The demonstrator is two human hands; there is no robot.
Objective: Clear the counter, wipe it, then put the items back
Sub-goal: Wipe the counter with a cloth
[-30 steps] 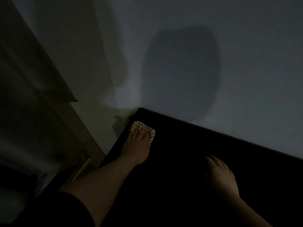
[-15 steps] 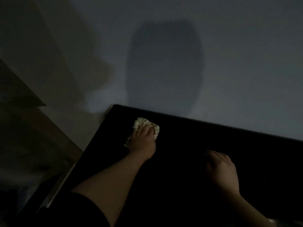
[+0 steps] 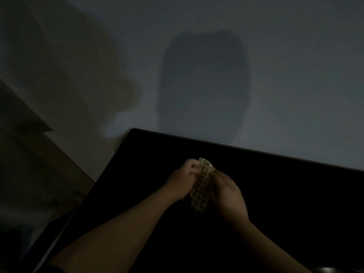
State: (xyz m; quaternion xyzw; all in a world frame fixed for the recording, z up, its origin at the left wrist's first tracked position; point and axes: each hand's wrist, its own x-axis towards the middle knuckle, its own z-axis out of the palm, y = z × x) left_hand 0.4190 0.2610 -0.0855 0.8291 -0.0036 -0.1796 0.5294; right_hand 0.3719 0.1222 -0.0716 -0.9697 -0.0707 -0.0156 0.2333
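The room is very dim. A pale waffle-textured cloth [image 3: 201,186] hangs lifted above the black counter [image 3: 149,154], held between both hands near the counter's middle. My left hand [image 3: 182,179] grips the cloth's left side with curled fingers. My right hand [image 3: 226,191] holds its right side, fingers bent around it. The counter surface reads as plain black with no items visible on it.
A grey wall [image 3: 275,75] stands right behind the counter's far edge. A dark cabinet or door edge [image 3: 23,119] rises at the left. The counter's left edge [image 3: 59,239] runs diagonally toward me. A faint shiny object [image 3: 329,269] shows at the bottom right.
My left hand was pressing the cloth flat near the counter's far left corner; it has lifted the cloth and moved right. My right hand left the counter and joined it on the cloth.
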